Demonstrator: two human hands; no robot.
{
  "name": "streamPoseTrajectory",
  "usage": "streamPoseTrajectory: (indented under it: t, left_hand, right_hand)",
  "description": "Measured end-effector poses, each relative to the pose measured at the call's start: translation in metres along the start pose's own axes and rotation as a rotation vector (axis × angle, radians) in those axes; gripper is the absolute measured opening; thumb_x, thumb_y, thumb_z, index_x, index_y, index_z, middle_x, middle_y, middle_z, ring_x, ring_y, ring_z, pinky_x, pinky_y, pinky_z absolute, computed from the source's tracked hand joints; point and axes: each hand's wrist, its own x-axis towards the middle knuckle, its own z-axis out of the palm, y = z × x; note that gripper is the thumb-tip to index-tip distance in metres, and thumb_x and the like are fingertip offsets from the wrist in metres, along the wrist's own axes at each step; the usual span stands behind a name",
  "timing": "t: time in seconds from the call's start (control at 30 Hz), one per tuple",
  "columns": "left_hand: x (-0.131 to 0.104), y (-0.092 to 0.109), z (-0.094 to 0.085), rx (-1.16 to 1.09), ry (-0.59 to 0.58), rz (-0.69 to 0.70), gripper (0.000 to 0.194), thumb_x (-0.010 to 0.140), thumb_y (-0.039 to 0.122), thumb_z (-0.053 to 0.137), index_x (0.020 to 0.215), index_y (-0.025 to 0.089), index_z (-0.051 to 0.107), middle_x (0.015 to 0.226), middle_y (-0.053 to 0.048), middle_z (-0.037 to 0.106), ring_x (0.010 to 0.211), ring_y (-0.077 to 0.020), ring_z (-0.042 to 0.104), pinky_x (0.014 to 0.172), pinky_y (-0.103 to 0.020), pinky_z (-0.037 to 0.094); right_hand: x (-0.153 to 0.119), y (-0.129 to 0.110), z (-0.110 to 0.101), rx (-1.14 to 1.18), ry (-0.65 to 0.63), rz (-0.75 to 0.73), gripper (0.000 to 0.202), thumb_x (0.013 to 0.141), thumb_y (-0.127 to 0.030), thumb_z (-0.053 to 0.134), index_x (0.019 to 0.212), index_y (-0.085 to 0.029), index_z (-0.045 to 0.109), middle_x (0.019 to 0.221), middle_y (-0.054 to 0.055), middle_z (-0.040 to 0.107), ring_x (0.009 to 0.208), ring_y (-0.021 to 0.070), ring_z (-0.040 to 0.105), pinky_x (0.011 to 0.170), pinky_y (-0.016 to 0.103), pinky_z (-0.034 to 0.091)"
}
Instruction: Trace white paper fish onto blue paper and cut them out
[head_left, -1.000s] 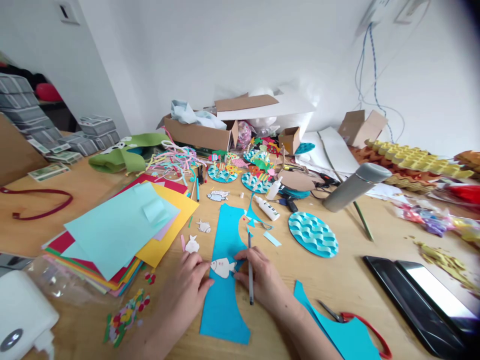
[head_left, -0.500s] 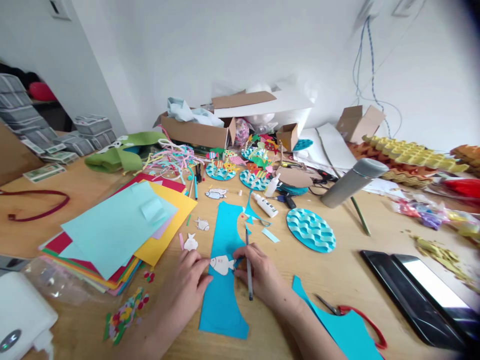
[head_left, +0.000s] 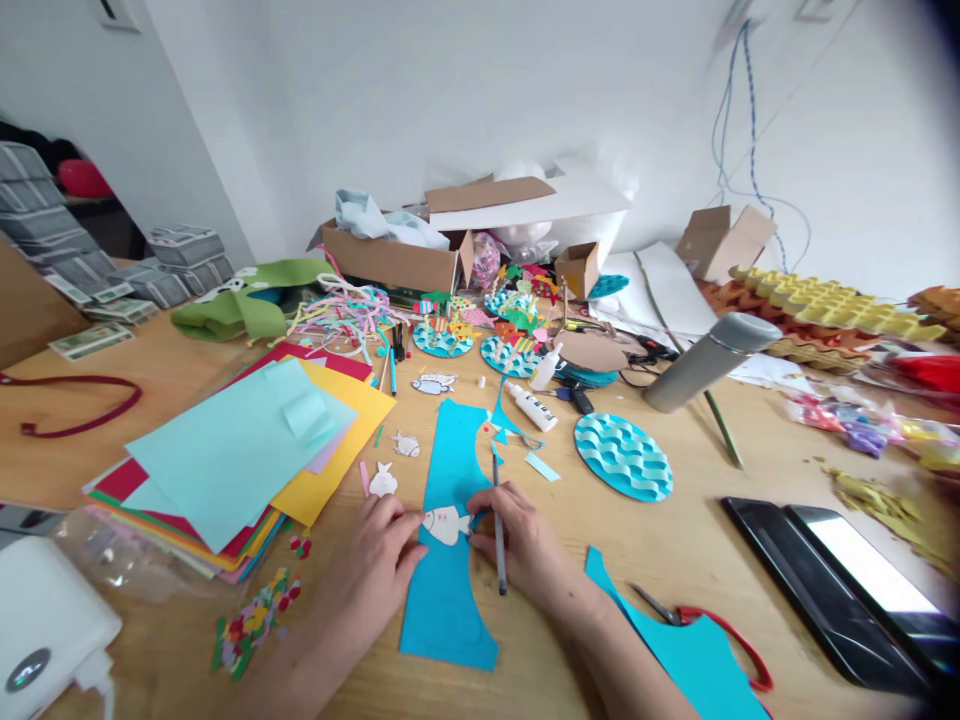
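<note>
A white paper fish cutout lies on a blue sheet of paper with a curved right edge. With thumb and fingertips, my left hand pinches the fish's head end. My right hand holds a dark grey pen between its fingers, tip pointing away from me. Its thumb and forefinger are also at the fish's tail. Another white fish cutout sits just beyond my left hand, and a smaller one lies farther off.
Left stands a stack of coloured paper. Red-handled scissors rest partly under blue paper at right. Beyond are a glue bottle, a wavy blue oval and a tilted grey flask. Dark phones lie far right.
Both hands stay at the fish with almost no movement. The camera view has shifted slightly.
</note>
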Motion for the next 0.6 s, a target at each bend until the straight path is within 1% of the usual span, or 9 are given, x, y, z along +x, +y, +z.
streamPoseTrajectory:
  t: [0.33, 0.43, 0.6]
  left_hand:
    - [0.0001, -0.0015, 0.0023, 0.007, 0.016, 0.005, 0.026, 0.086, 0.016, 0.058, 0.109, 0.024, 0.068, 0.096, -0.004, 0.057, 0.101, -0.0242, 0.055, 0.091, -0.04, 0.047]
    - [0.0003, -0.0009, 0.0016, 0.004, -0.002, 0.003, 0.027, 0.087, 0.016, 0.056, 0.11, 0.023, 0.067, 0.098, -0.005, 0.057, 0.102, -0.0244, 0.055, 0.091, -0.04, 0.047]
    - [0.0007, 0.0021, -0.002, 0.014, -0.041, -0.013, 0.027, 0.087, 0.016, 0.057, 0.111, 0.023, 0.066, 0.099, -0.005, 0.057, 0.109, -0.0257, 0.053, 0.1, -0.044, 0.042]
  right_hand:
    - [-0.0003, 0.0013, 0.0007, -0.016, 0.005, -0.007, 0.028, 0.079, -0.004, 0.063, 0.099, -0.021, 0.054, 0.092, 0.004, 0.058, 0.09, 0.0208, 0.057, 0.075, 0.03, 0.046]
    - [-0.0002, 0.0022, 0.0017, -0.023, 0.01, -0.015, 0.028, 0.079, -0.004, 0.063, 0.099, -0.021, 0.054, 0.092, 0.004, 0.058, 0.089, 0.0206, 0.057, 0.074, 0.03, 0.046]
    - [0.0002, 0.002, 0.0018, -0.018, 0.013, -0.018, 0.026, 0.08, -0.005, 0.062, 0.099, -0.021, 0.054, 0.092, 0.004, 0.058, 0.089, 0.0204, 0.057, 0.074, 0.03, 0.046]
